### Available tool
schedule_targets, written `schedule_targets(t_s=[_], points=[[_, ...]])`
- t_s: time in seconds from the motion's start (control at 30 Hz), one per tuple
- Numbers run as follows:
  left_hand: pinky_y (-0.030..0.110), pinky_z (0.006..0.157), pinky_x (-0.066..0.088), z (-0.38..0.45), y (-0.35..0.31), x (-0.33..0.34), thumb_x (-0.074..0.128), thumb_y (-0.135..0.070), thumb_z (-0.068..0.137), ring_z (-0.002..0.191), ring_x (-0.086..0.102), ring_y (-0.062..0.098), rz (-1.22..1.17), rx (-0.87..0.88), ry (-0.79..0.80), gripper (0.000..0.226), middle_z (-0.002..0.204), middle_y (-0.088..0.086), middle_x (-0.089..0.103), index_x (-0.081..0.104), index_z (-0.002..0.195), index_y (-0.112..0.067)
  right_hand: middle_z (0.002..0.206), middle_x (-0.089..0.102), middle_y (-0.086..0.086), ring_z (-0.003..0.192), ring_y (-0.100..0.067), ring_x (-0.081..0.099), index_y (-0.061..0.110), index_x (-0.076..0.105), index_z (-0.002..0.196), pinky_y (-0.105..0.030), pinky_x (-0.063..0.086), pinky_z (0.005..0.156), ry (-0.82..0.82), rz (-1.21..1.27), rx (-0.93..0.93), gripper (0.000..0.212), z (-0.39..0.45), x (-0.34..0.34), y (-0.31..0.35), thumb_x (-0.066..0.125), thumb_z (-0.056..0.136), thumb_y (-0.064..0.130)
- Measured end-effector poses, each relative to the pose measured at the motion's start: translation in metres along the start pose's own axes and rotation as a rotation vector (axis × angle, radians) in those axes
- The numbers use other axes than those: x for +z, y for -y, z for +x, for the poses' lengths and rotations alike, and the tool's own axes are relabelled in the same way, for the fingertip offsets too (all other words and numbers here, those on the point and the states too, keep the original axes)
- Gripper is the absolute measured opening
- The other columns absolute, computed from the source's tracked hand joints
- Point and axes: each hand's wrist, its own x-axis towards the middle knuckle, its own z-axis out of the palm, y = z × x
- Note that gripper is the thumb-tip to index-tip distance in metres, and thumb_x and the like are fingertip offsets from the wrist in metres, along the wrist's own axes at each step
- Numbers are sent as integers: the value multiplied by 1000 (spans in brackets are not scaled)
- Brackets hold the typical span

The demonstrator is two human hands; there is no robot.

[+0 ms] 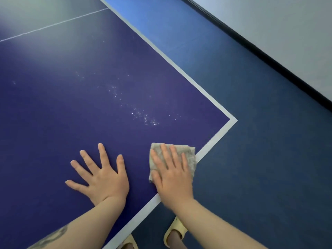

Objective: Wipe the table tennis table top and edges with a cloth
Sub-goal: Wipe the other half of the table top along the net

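Observation:
The dark blue table tennis table point(75, 108) fills the left and middle of the view, with a white border line and its near right corner point(233, 120) at mid-right. A folded beige cloth point(187, 151) lies flat on the top beside the near edge. My right hand point(172, 177) presses on the cloth with straight fingers. My left hand point(100, 177) rests flat on the bare table top to the left of the cloth, fingers spread. A trail of small water droplets point(140, 112) glistens on the surface beyond the hands.
Blue floor point(251, 159) surrounds the table on the right. A pale wall with a dark skirting strip point(269, 56) runs diagonally at the upper right. My feet in yellow slippers point(175, 229) stand below the table's near edge. A thin white centre line point(53, 24) crosses the far top.

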Motion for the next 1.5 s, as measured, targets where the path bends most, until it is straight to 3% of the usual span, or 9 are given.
schedule_targets(t_s=[0.13,0.33,0.47,0.63,0.87,1.0,1.17,1.37,1.5], points=[[64,114,-5,0,1,-1,6,-65,93,148,-19,29,11,-8,-15,67,163,3,-14,-11,153,-40,166,5,8,153,-17,-3,39,13,157,-40,-13,120,91,-19,-330,58,59,-18,-20,13,100,49],[59,115,-9,-32,-49,11,21,-48,100,149,-17,24,-79,58,-9,60,164,1,-10,0,155,-35,167,5,1,153,-22,1,34,5,158,-45,-8,121,-101,1,444,58,68,-34,-132,9,101,46],[60,115,-8,-34,-100,19,13,-49,100,149,-16,28,-193,-160,-46,59,164,4,-11,-2,155,-35,164,20,0,152,-24,16,30,24,157,-45,3,119,-101,25,81,58,28,-16,-87,23,100,43],[64,115,-5,-28,-102,28,3,-61,94,148,-18,30,-95,-188,-69,66,163,5,-14,-9,154,-35,166,7,8,153,-16,-2,39,15,157,-40,-9,121,69,-24,-347,58,83,-33,-96,15,100,49],[64,115,-3,-30,-106,31,6,-65,93,148,-14,31,-56,-200,-96,70,163,7,-9,-7,154,-34,166,11,-2,153,-24,5,31,11,158,-47,-2,122,-96,-25,364,55,114,-51,-195,19,105,40],[64,115,-2,-31,-107,31,5,-64,93,148,-14,31,-46,-201,-99,70,163,7,-9,-8,154,-34,162,28,-3,150,-26,21,28,29,156,-46,7,118,-127,13,58,58,62,-28,-141,26,99,42],[64,115,-1,-30,-106,32,3,-64,91,148,-13,32,-38,-206,-102,72,163,8,-9,-8,155,-33,165,16,4,153,-20,8,35,21,156,-43,-5,120,79,-29,-431,58,100,-32,-99,18,100,48],[64,114,-1,-32,-107,32,7,-63,93,149,-11,32,-54,-195,-106,71,164,9,-5,-4,155,-32,167,0,3,153,-20,-1,35,-4,157,-46,0,122,20,-111,195,58,157,-57,-189,4,101,45],[65,113,2,-32,-106,34,7,-61,97,149,-7,34,-44,-195,-111,66,163,11,0,-1,156,-31,165,19,-1,152,-22,12,30,18,158,-47,7,121,-77,-32,59,59,79,-40,-154,17,101,45]])
